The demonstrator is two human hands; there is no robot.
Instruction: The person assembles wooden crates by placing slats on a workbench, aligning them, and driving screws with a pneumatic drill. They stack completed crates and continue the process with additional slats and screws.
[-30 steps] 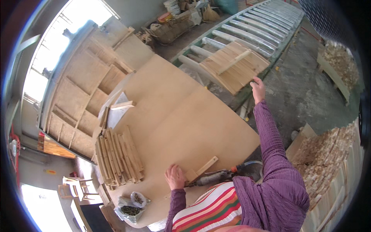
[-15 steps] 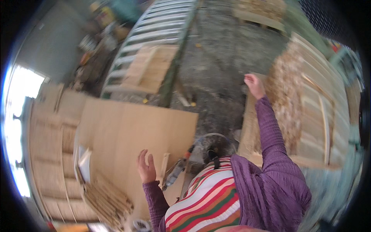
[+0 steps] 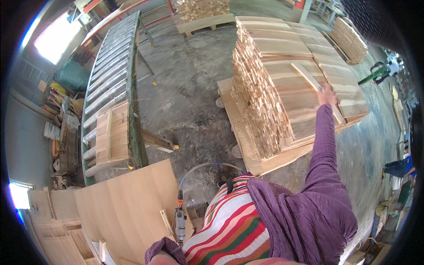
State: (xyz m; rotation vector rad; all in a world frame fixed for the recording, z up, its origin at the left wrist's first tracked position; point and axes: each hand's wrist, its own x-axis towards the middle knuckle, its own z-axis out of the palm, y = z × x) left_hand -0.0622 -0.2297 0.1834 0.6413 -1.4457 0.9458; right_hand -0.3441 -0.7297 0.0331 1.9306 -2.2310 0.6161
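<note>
My right hand (image 3: 326, 94), at the end of an outstretched arm, is closed around the middle of a narrow wooden strip (image 3: 304, 75). The strip lies slantwise across the top of a tall stack of wood panels (image 3: 289, 84); the undersides of my fingers are hidden. Of my left arm only the bunched purple sleeve (image 3: 165, 248) and a little skin show at the lower edge, with the fingers out of sight. Close to that sleeve, an air-powered hand tool (image 3: 180, 221) with a hose rests by a large plywood sheet (image 3: 123, 198).
To the left runs a roller conveyor (image 3: 108, 75) carrying a small wood panel (image 3: 118, 132). Another stack of wood (image 3: 203, 9) stands on a pallet at the far end. A green pallet truck (image 3: 380, 73) is at the far right, and grey concrete floor (image 3: 185, 84) lies between.
My view has swung to the right. My right hand has reached out over the panel stack and taken hold of the wooden strip. My left hand has drawn back to the lower edge.
</note>
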